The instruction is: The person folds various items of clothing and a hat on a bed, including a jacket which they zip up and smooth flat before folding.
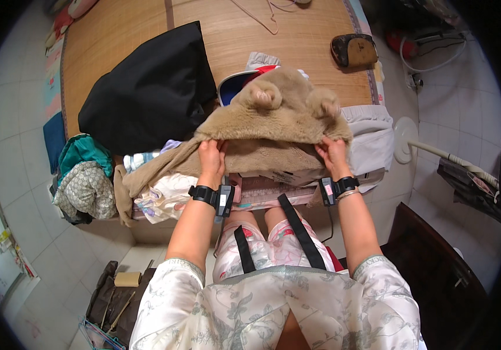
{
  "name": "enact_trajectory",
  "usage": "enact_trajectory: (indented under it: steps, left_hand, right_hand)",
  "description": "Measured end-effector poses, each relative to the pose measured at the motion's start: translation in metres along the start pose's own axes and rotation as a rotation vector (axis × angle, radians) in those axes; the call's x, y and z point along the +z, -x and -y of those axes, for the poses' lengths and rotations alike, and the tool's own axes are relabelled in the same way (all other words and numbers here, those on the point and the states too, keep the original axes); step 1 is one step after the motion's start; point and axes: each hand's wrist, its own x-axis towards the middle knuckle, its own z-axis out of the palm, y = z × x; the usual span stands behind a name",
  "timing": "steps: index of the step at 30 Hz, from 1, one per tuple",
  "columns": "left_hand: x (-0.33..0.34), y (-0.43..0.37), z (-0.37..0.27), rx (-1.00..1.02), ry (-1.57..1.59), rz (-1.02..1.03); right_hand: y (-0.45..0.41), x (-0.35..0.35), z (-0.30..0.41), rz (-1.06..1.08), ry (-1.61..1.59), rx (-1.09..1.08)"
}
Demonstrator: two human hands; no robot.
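A tan plush garment (272, 122) with a hood bearing two rounded, ear-like tufts is spread over the near edge of the bed. My left hand (212, 157) pinches its folded edge on the left. My right hand (332, 152) grips the same edge on the right. One long tan sleeve (158, 164) trails to the left and hangs over the bed's edge. Behind the plush lies a cap with a blue underside (232, 87), partly covered by it. Pale grey trousers (367, 138) lie just right of my right hand.
A black cloth item (150, 87) covers the bed mat (237, 43) at left. Teal cloth (85, 153) and a patterned grey bundle (86, 190) sit at the left corner. A brown pouch (354, 50) and a pink hanger (272, 26) lie farther back. A white fan stand (408, 140) is at right.
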Motion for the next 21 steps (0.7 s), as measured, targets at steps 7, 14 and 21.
enact_trajectory:
  steps: [7, 14, 21]
  left_hand:
    - [-0.013, 0.031, -0.020, -0.059, -0.254, -0.166]
    - [-0.036, 0.050, -0.073, 0.866, -1.709, -0.303]
    - [-0.035, 0.032, -0.078, 0.817, -1.887, -0.156]
  right_hand:
    - [-0.003, -0.013, -0.006, -0.103, 0.211, 0.027]
    - [0.012, -0.015, -0.023, -0.020, 0.529, -0.410]
    - [0.016, 0.036, 0.020, -0.268, 1.020, -1.012]
